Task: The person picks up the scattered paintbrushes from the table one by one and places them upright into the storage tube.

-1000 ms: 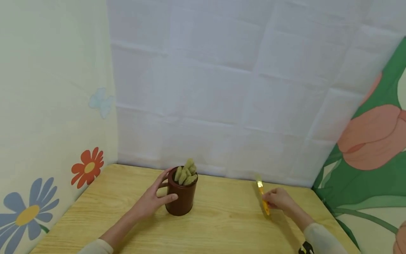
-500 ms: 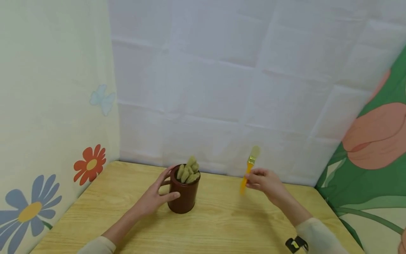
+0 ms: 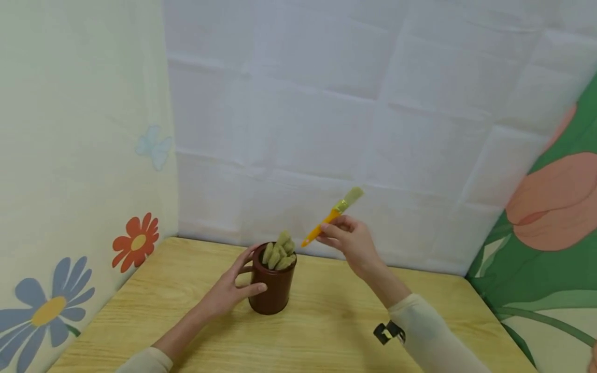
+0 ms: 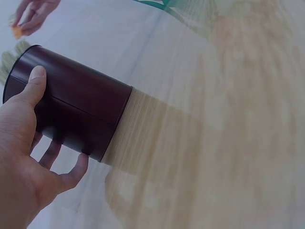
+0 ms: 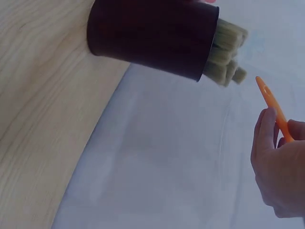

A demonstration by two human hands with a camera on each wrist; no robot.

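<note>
My left hand (image 3: 226,292) grips a dark brown mug (image 3: 274,290) that stands upright on the table, with the thumb across its front and the other fingers around the handle side. In the left wrist view the thumb lies along the mug's wall (image 4: 81,95). Several brushes with pale bristles (image 3: 279,254) fill the mug, bristle ends up. My right hand (image 3: 358,248) pinches a paintbrush (image 3: 332,215) with an orange handle, held in the air to the right of the mug. It is tilted, bristles up and to the right, handle end near the rim but apart from it.
The light wood table (image 3: 326,321) runs back to a white creased cloth (image 3: 303,114). A flower-printed panel (image 3: 79,171) stands at the left, and a green panel with pink tulips (image 3: 555,207) at the right. A dark band (image 3: 389,332) hangs at the right wrist.
My right hand has lifted the paintbrush from near the table at the right and carried it left and up, towards the mug. The brush has tilted further. My left hand stays on the mug.
</note>
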